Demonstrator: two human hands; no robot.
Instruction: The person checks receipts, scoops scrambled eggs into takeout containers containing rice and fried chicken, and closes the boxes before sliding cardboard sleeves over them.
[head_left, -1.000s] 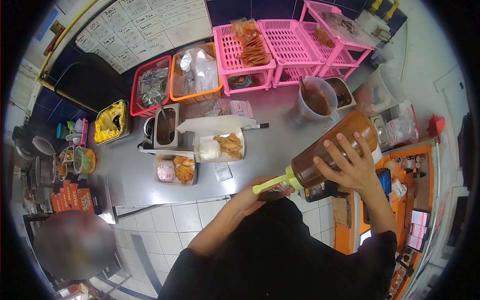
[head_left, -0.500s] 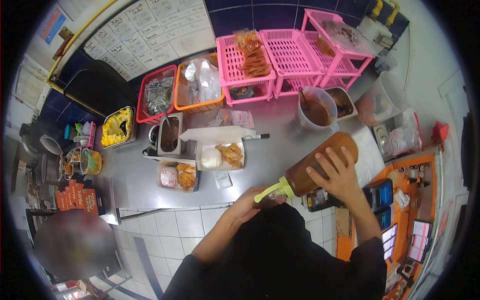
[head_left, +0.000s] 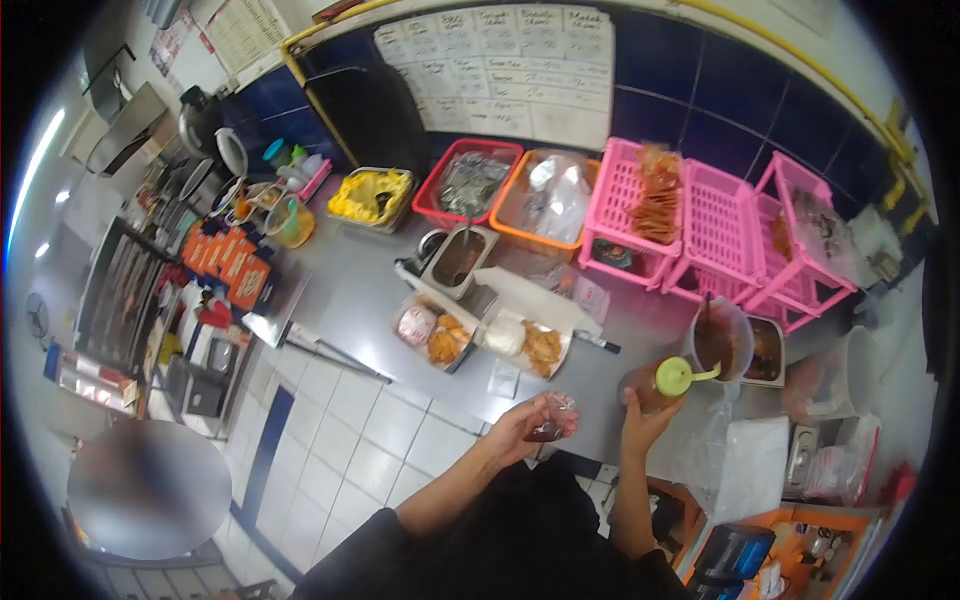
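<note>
My left hand (head_left: 513,432) is closed around a small clear plastic bag (head_left: 549,420) with dark brown sauce in it, held just off the counter's front edge. In my right hand (head_left: 648,428) stands a squeeze bottle (head_left: 652,386) of brown sauce, upright, its yellow-green nozzle pointing right. Beyond my left hand lies an open box (head_left: 541,350) with a white rice mound and fried chicken. Beside it is another box (head_left: 436,335) with a wrapped rice pack and fried chicken. A small paper slip (head_left: 503,380) lies in front of them.
A sauce pitcher (head_left: 722,345) stands right of the bottle, near pink baskets (head_left: 712,215). Along the back are an orange basket (head_left: 541,240), a red basket (head_left: 425,210), a tray of yellow spread (head_left: 372,196) and a metal sauce tin (head_left: 459,262). White sheets (head_left: 752,465) lie at right.
The tilted bottle has come upright and away from the small bag, toward the right side of the counter. My left hand now holds the bag with sauce visible. The view has turned left.
</note>
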